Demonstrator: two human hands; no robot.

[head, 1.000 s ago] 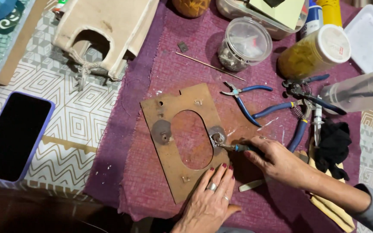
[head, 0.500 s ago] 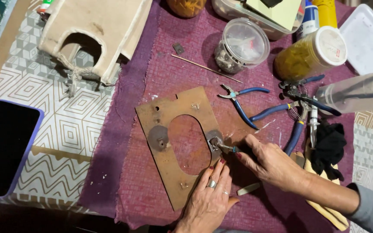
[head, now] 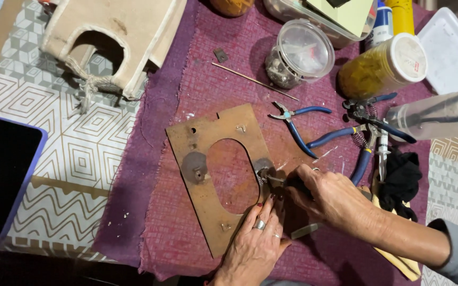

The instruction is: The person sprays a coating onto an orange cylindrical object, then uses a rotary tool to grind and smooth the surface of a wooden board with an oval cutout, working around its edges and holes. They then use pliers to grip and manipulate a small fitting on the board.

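- On the purple cloth (head: 197, 95) over the worktop lies the brown plate (head: 208, 212) with an oval hole (flat, slightly tilted).
- Right hand (head: 329, 198): fingers wrapped around a dark-handled screwdriver (head: 284, 181), tip at the round metal fitting (head: 263, 168) on the plate's right edge.
- Left hand (head: 255, 246): fingers spread flat, pressing the plate's lower right part, just beside the fitting.
- Blue-handled pliers (head: 300, 124) lie near, above the right hand.
- Phone (head: 1, 175) far left, well apart.
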